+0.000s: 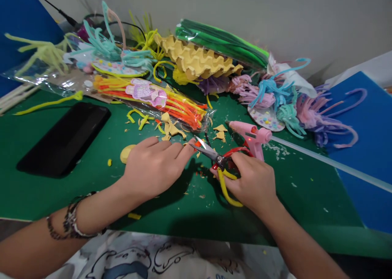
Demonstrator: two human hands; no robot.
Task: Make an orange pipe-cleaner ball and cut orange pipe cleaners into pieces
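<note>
My right hand (pixel 252 181) is closed round the red and yellow handles of a pair of scissors (pixel 214 156), whose blades point left and stand slightly apart. My left hand (pixel 154 164) lies knuckles up on the green mat (pixel 183 213), fingers curled, with its fingertips at the scissor tips. A tiny orange piece (pixel 197 143) shows between the blades and those fingertips. A pale yellow round piece (pixel 126 153) peeks out beside the left hand. Whatever the left fingers pinch is hidden.
A pink glue gun (pixel 251 135) stands just behind the scissors. A black phone (pixel 65 138) lies at the left. Bags of orange-yellow pipe cleaners (pixel 171 101), green pipe cleaners (pixel 223 42), a yellow egg carton (pixel 196 58), pipe-cleaner figures and yellow scraps (pixel 171 128) crowd the back. Blue foam sheet (pixel 364 148) at right.
</note>
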